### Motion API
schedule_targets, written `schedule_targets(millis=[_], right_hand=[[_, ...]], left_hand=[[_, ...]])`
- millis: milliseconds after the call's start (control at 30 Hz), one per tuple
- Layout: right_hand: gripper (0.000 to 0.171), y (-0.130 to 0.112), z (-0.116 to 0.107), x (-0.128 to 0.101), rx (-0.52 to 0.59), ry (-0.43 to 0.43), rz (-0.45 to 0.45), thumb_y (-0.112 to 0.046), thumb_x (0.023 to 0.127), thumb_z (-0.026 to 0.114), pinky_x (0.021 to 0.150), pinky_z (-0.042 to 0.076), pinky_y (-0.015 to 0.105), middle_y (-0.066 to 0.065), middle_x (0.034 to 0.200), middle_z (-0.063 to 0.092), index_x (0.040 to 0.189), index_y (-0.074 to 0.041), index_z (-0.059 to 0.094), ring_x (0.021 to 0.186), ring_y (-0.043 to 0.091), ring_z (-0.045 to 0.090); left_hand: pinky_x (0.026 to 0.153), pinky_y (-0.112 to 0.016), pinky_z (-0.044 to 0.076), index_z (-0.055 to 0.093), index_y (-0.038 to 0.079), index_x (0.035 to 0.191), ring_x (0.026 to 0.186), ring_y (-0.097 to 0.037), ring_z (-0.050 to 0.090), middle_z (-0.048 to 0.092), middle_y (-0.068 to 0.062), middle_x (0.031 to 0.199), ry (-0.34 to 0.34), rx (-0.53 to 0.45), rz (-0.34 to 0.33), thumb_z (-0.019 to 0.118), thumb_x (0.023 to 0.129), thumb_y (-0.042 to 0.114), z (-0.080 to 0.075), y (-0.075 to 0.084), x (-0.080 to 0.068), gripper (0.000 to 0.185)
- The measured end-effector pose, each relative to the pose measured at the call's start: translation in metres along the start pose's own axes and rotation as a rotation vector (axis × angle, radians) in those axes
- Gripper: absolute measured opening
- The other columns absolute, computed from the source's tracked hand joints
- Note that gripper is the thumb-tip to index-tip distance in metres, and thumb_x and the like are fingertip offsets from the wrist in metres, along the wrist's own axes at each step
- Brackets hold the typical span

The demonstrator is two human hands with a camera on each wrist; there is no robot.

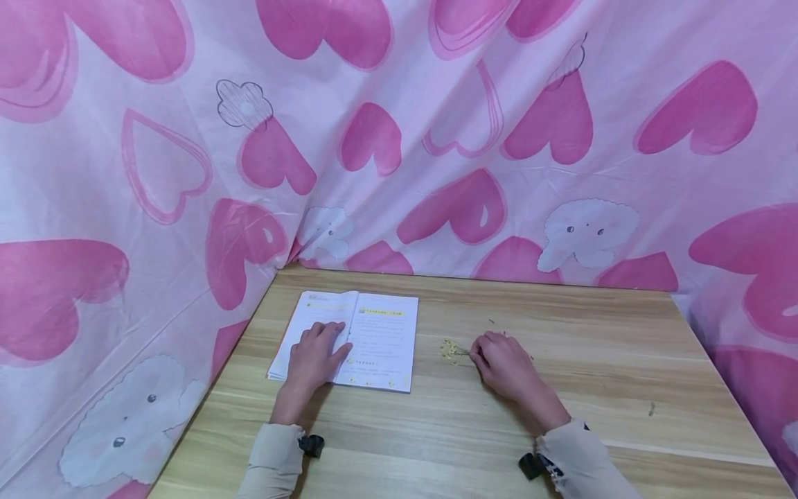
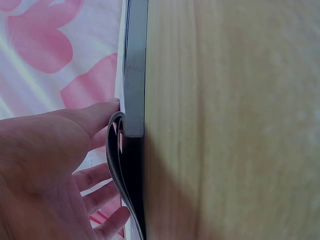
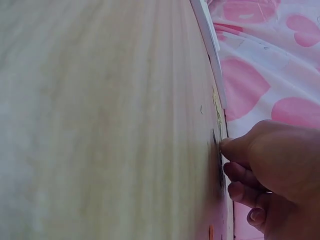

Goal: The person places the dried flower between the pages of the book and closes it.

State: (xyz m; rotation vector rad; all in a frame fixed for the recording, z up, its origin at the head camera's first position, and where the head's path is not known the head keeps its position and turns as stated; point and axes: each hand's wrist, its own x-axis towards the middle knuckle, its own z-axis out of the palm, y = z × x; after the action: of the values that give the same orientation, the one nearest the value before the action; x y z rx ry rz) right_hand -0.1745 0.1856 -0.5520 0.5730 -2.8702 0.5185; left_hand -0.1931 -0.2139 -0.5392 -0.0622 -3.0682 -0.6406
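Observation:
An open book [image 1: 389,339] with printed pages lies on the left part of the wooden table. My left hand [image 1: 313,359] rests on its left page with the fingers spread and the thumb over the inner fold. From the left wrist view, the book's thick edge [image 2: 135,80] and a curled page beside the palm are visible. To the right of the book, my right hand [image 1: 506,365] pinches the thin stem of a small yellow flower sprig [image 1: 449,348] between thumb and fingers. The blossoms point toward the book, low over the tabletop.
Small dark plant bits lie on the wooden table [image 1: 449,436], one scrap [image 1: 651,409] far to the right and another [image 1: 492,321] beyond the right hand. A pink heart-patterned curtain [image 1: 368,208] closes off the back and the sides.

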Motion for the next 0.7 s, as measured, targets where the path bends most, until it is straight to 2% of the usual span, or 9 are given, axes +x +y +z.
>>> schedule_targets(millis=[300, 500, 700], right_hand=[[0.006, -0.0004, 0.0013, 0.0000, 0.107, -0.006, 0.116, -0.018, 0.099, 0.078, 0.086, 0.056, 0.045, -0.008, 0.086, 0.064, 0.096, -0.018, 0.073, 0.074, 0.006, 0.056], [0.008, -0.0026, -0.0007, 0.0019, 0.081, -0.002, 0.092, -0.017, 0.099, 0.077, 0.083, 0.056, 0.045, -0.009, 0.083, 0.067, 0.092, -0.018, 0.075, 0.074, 0.005, 0.059], [0.006, -0.0036, 0.0010, 0.0025, 0.075, -0.047, 0.108, -0.018, 0.103, 0.074, 0.086, 0.057, 0.046, -0.005, 0.091, 0.069, 0.098, -0.017, 0.073, 0.083, 0.010, 0.063]], left_hand=[[0.105, -0.067, 0.048, 0.061, 0.019, 0.153, 0.136, -0.040, 0.056, 0.060, -0.015, 0.150, -0.007, 0.004, -0.003, 0.074, 0.103, 0.043, 0.0003, -0.0004, 0.0010, 0.057], [0.104, -0.067, 0.048, 0.061, 0.019, 0.153, 0.135, -0.039, 0.056, 0.060, -0.015, 0.150, -0.005, 0.004, -0.005, 0.074, 0.103, 0.042, 0.0005, -0.0008, 0.0006, 0.057], [0.105, -0.067, 0.048, 0.060, 0.019, 0.154, 0.136, -0.039, 0.055, 0.059, -0.015, 0.151, -0.008, 0.002, -0.004, 0.074, 0.103, 0.042, 0.0005, -0.0007, 0.0009, 0.057]])
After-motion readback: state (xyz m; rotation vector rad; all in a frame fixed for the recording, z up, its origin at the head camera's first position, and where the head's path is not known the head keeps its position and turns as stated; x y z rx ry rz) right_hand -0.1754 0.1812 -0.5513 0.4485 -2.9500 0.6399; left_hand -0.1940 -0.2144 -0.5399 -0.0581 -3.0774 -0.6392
